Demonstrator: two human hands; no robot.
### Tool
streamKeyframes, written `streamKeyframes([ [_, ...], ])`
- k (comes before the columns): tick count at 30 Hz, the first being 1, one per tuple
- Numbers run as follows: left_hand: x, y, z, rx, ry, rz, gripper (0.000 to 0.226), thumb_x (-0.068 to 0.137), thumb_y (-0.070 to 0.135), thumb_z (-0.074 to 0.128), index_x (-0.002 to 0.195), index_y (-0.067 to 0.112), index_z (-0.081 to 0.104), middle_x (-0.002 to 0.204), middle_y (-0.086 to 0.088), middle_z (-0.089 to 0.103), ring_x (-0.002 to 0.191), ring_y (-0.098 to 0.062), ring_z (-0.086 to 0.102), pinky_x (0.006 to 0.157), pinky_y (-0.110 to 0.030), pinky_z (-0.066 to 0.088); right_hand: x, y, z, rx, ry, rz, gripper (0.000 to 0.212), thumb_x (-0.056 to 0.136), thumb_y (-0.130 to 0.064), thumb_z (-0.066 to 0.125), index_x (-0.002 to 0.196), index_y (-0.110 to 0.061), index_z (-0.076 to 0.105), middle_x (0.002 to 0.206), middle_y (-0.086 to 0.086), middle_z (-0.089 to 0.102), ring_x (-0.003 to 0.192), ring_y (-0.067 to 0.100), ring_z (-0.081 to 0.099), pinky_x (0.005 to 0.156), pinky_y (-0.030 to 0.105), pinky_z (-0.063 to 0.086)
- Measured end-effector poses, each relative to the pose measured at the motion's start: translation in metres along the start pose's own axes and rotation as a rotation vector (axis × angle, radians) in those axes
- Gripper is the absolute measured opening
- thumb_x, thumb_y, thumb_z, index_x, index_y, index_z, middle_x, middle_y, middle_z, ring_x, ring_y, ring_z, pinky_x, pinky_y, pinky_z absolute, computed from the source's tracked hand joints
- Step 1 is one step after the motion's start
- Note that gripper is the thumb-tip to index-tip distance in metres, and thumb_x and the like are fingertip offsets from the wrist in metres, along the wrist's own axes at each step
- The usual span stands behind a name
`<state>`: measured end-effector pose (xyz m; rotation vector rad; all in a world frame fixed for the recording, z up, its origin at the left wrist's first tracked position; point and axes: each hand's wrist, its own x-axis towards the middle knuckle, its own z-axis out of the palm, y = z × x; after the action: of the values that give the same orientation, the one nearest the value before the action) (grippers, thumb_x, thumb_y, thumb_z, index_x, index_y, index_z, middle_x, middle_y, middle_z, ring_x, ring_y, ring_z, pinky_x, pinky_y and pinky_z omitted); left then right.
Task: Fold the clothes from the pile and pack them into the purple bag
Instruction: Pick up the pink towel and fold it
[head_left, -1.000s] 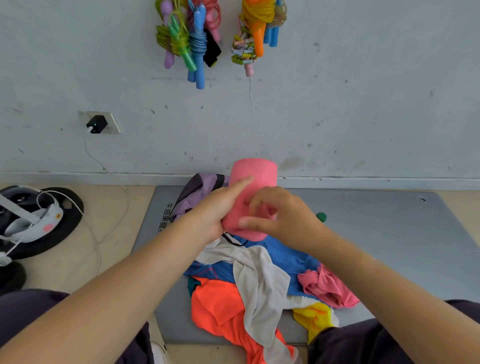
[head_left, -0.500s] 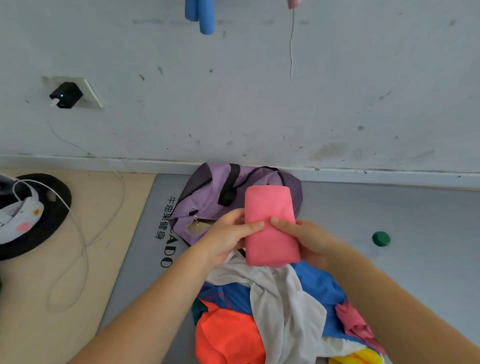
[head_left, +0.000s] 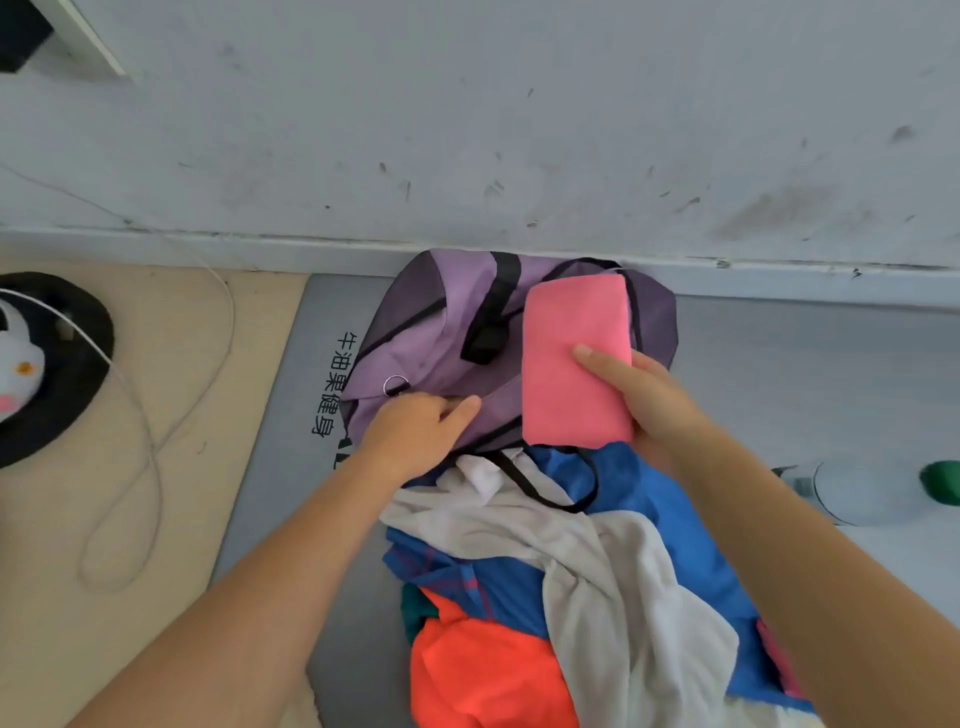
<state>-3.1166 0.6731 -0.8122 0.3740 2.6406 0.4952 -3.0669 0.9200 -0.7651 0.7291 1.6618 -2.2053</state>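
Lying against the foot of the wall (head_left: 519, 130), the purple bag (head_left: 441, 332) is seen at the far edge of a grey mat (head_left: 779, 374), its black strap (head_left: 493, 317) draped across its top. A folded pink garment (head_left: 571, 364) is held by the right hand (head_left: 649, 400) just over the bag's right half, the thumb laid on its face and the fingers hidden behind it, so that this grip is closed around the garment. The left hand (head_left: 421, 431) is set on the bag's near edge beside a metal ring (head_left: 396, 385); its fingers are curled at the fabric, though whether that grip actually pinches the cloth cannot be told. Directly in front of the bag, between it and the person, the pile of clothes (head_left: 545, 571) is heaped on the mat: a white garment (head_left: 613, 582) is spread over a blue one (head_left: 649, 499), with an orange one (head_left: 483, 670) nearest the camera, and a black loop of strap is lying across the pile's far end. Printed characters (head_left: 335, 384) are seen on the mat's left border. On the wooden floor (head_left: 182, 389) to the left, a thin white cable (head_left: 140, 457) is looped near a black round object (head_left: 62, 364) (partly cut off by the frame). A green object (head_left: 940, 480) is seen at the right edge of the mat.
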Motion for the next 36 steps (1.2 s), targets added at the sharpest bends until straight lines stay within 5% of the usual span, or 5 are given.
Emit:
streamKeyframes([
  [6,0.020,-0.010,0.006,-0.043,-0.251,0.034,0.063,0.097,0.064,0.025,0.136,0.027,0.057,0.142,-0.004,0.056,0.131,-0.023,0.049,0.109,-0.038,0.039,0.044,0.005,0.022,-0.613,0.021,-0.126,0.016,0.084,-0.041,0.070,0.094,-0.032,0.062,0.099,-0.004,0.070,0.086,0.013,0.067,0.070,0.028,0.053],
  [13,0.026,-0.028,0.008,0.326,-0.259,-0.054,0.094,0.085,0.082,0.016,0.155,0.019,0.020,0.161,-0.012,0.024,0.147,-0.033,0.020,0.120,-0.051,0.010,0.070,0.045,-0.011,-1.381,0.030,0.086,0.052,0.095,-0.059,0.040,0.133,-0.026,0.053,0.136,0.004,0.057,0.130,0.028,0.045,0.111,0.043,0.019],
  [23,0.019,0.005,-0.046,0.026,0.125,-0.020,0.088,0.081,0.086,0.023,0.148,0.042,-0.013,0.156,-0.005,0.037,0.129,-0.030,0.051,0.094,-0.044,0.047,0.033,0.026,-0.060,-1.666,0.091,-0.112,0.044,0.095,-0.059,0.037,0.121,-0.027,0.052,0.112,0.006,0.069,0.117,0.024,0.058,0.113,0.040,0.016],
  [29,0.006,0.060,-0.058,-0.292,0.156,0.052,0.095,0.074,0.089,0.033,0.144,0.051,-0.017,0.098,0.010,0.067,0.096,-0.018,0.064,0.082,-0.038,0.046,0.005,-0.049,-0.073,-1.842,0.410,-0.452,0.038,0.094,-0.049,0.048,0.121,-0.023,0.053,0.091,0.006,0.071,0.087,0.028,0.065,0.094,0.040,0.029],
  [36,0.010,0.051,-0.055,-0.290,0.196,0.216,0.090,0.091,0.059,0.051,0.149,0.044,-0.017,0.163,0.003,0.016,0.138,-0.021,0.039,0.102,-0.040,0.044,0.031,-0.035,0.012,-1.407,-0.104,-0.256,0.024,0.086,-0.037,0.065,0.093,-0.017,0.054,0.083,-0.004,0.058,0.078,0.020,0.056,0.060,0.024,0.035],
])
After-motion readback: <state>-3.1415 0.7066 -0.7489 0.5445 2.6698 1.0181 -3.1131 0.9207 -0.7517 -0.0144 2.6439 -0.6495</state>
